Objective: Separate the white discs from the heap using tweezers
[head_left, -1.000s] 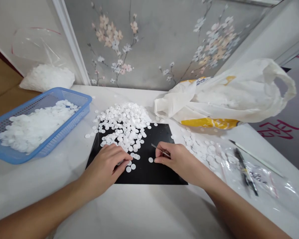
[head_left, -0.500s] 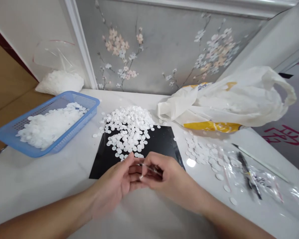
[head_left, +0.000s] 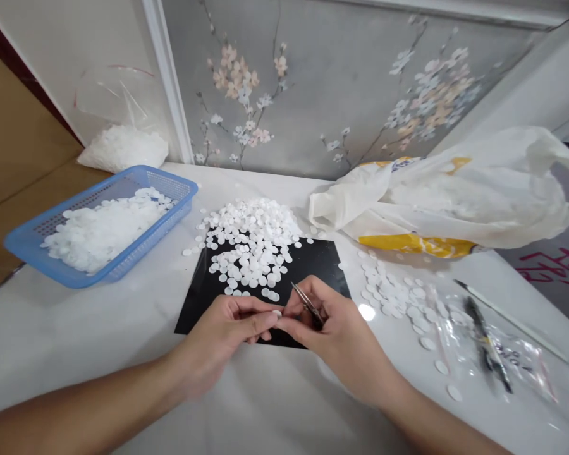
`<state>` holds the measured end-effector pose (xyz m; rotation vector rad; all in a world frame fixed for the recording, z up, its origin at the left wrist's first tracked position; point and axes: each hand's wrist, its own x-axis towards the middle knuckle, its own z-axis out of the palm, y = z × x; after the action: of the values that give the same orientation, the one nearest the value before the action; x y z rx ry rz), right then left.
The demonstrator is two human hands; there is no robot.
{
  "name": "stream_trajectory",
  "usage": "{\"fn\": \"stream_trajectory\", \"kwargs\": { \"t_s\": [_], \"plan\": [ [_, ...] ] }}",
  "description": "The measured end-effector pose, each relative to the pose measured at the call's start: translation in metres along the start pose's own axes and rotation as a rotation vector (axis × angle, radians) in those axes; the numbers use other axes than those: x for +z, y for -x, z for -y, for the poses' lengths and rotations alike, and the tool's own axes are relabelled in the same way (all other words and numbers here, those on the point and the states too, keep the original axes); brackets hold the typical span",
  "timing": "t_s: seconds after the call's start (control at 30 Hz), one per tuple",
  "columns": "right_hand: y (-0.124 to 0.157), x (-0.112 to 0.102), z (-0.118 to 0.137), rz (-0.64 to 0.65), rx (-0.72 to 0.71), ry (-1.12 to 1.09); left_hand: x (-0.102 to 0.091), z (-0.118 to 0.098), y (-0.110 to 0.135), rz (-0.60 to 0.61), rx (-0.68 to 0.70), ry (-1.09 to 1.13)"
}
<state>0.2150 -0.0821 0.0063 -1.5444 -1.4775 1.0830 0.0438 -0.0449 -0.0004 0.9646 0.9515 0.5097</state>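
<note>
Over the near part of a black sheet [head_left: 313,259], my left hand [head_left: 222,335] pinches a small white disc [head_left: 277,313] between thumb and forefinger. My right hand [head_left: 341,328] is closed around metal tweezers [head_left: 307,299], their tips pointing up and left. The thumb and forefinger of that hand also meet at the right edge of the disc. Beyond both hands, a heap of loose white discs [head_left: 251,234] spreads over the sheet's far left part and onto the white table.
A blue basket [head_left: 118,273] of discs stands at left, with a filled clear bag [head_left: 123,148] behind it. At right lie a white plastic bag [head_left: 436,202], scattered discs [head_left: 389,291], a black pen [head_left: 488,347], a thin white tool [head_left: 512,319] and clear zip bags [head_left: 521,360].
My hands have come together at the fingertips, and a white disc now shows between them. The tweezers have come clearly into view in my right hand. The whole view has shifted slightly.
</note>
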Motion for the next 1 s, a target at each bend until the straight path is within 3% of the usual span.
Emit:
{"fn": "stream_trajectory", "kwargs": {
  "t_s": [0.13,0.5,1.0],
  "plan": [
    [-0.001,-0.002,-0.004,-0.001,-0.062,0.068,-0.001,-0.004,-0.001,-0.013,-0.016,0.047],
    [0.002,-0.002,-0.016,-0.036,-0.477,0.455,-0.010,-0.010,-0.003,-0.017,-0.113,0.174],
    [0.003,-0.002,-0.015,-0.029,-0.584,0.572,-0.008,-0.012,-0.002,0.042,-0.085,0.059]
  ]
}}
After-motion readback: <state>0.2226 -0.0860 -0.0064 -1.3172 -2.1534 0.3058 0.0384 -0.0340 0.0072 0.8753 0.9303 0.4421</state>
